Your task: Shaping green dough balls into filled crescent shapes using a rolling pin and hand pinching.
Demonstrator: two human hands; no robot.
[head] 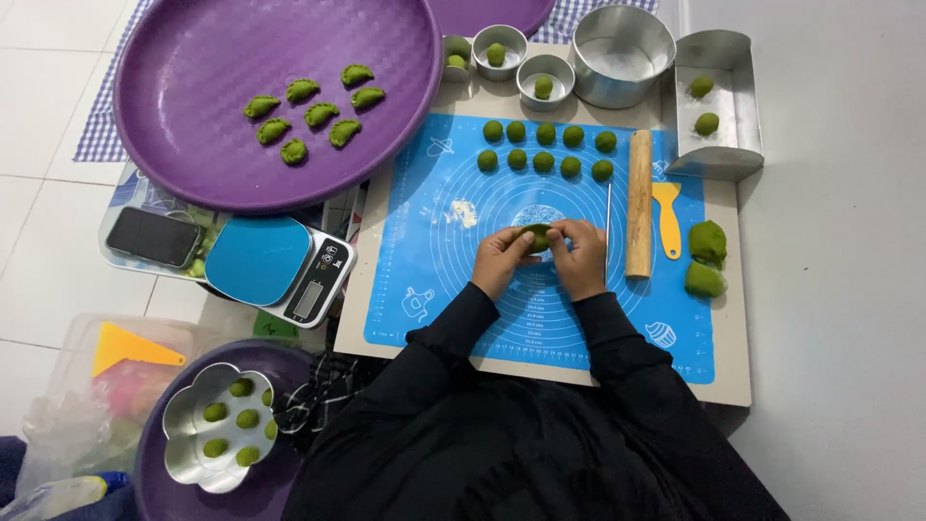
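Head cam looked straight down at my two hands over the blue silicone mat (579,318). My left hand (500,259) and right hand (582,253) were both closed round one green dough piece (536,236), pinched betw. fingertips just above the mat's middle, edges being pressed together by the look of it.

Handling, my judgement: dough was soft, light, prob. a bit tacky. It would dent or tear if squeezed hard, so best held at the rim w/ fingertips, belly left alone.

Containers:
- Big purple tray (193,145), top left: eight folded green dumplings (311,114) in loose rows, apart from each other.
- Three small round tins (500,43) at the mat's top edge: one green ball or so in each; the leftmost was partly cut off by the tray.
- Larger round tin (622,53): looked bare inside.
- Rectangular metal tray (738,116), top right: two green balls.
- Flower-shaped tin (183,425) inside a purple bowl, bottom left: approx. seven small green balls.

On the mat itself: ten dough balls (545,148) in two rows, wooden rolling pin (639,203) upright beside my right hand, yellow scraper (667,217) next to it, two bigger green lumps (707,259) at the right edge. Blue kitchen scale (275,265) sat left of the mat.
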